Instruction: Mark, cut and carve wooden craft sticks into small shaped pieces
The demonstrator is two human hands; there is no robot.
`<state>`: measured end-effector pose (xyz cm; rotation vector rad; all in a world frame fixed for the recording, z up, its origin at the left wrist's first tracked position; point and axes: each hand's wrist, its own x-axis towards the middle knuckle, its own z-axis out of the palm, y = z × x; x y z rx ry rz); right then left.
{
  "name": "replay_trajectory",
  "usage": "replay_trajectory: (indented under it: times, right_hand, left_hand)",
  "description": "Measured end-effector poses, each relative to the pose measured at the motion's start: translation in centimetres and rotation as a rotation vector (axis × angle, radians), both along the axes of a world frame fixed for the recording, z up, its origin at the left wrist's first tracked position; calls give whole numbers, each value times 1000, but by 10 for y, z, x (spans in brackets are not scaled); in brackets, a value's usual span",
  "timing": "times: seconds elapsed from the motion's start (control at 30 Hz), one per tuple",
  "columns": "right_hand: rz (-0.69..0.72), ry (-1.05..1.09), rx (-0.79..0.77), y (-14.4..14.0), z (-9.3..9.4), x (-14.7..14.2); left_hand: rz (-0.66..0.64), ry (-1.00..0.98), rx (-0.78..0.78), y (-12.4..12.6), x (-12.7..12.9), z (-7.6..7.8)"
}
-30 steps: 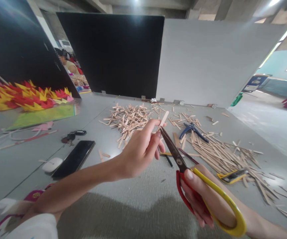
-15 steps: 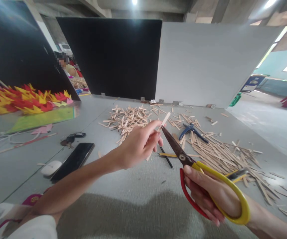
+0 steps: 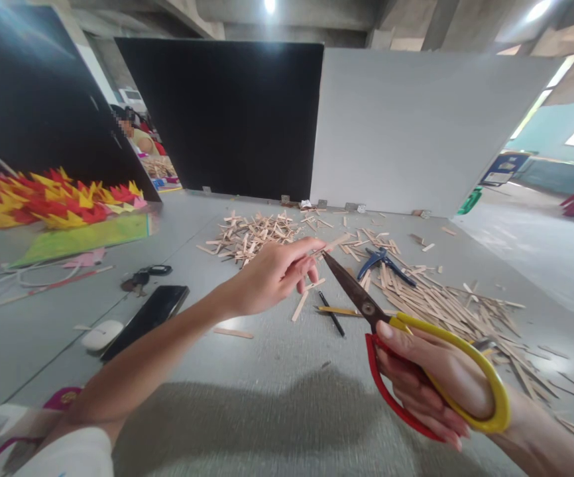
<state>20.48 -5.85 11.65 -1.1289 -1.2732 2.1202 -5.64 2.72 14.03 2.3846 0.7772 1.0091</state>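
My left hand (image 3: pixel 280 275) is over the middle of the grey table, thumb and forefinger pinched on a thin wooden craft stick (image 3: pixel 337 242). The stick slants up to the right past the fingertips. My right hand (image 3: pixel 423 374) is wrapped round scissors (image 3: pixel 349 285) with one yellow and one red handle. Their dark blades look closed together, and the tip is right by the stick and my left fingertips. Below the left hand lie a few loose sticks (image 3: pixel 233 332), a black pen (image 3: pixel 333 317) and a yellow pencil-like tool (image 3: pixel 337 310).
Short stick pieces are heaped (image 3: pixel 254 235) behind my left hand. Longer sticks (image 3: pixel 431 301) spread at right, with blue pliers-like tool (image 3: pixel 381 262) among them. At left are a phone (image 3: pixel 148 321), mouse (image 3: pixel 102 336), keys (image 3: pixel 140 281) and folded paper (image 3: pixel 58 199). Panels (image 3: pixel 416 132) stand behind.
The held stick has tipped from steep to a flatter slant. My left hand has shifted slightly up, uncovering sticks on the table. The scissors have moved slightly right and down.
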Motion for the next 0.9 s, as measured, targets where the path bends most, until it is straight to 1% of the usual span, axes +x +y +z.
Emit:
replay_trajectory:
  times: [0.2,0.37,0.47,0.53,0.63,0.7,0.9]
  right_hand:
    - [60,55,17,4,-1,4]
    - [57,10,32,6,5,4]
    - [63,-5,33,7,9,4]
    - [58,-21,60,9,10,5]
    - [48,-39,81,10,8,6]
    - [33,-29,81,11,6,6]
    - [-4,-101,120,9,7,4]
  left_hand:
    - [36,33,1,4,-1,0]
    - [169,61,-25,2,2,2]
    - [241,44,-84,3,1,5]
    - [270,27,-147,4,-1,7]
    - [276,4,-237,4,-4,9]
    - [267,-3,-265,4,-5,9]
    - [252,2,-251,4,-4,9]
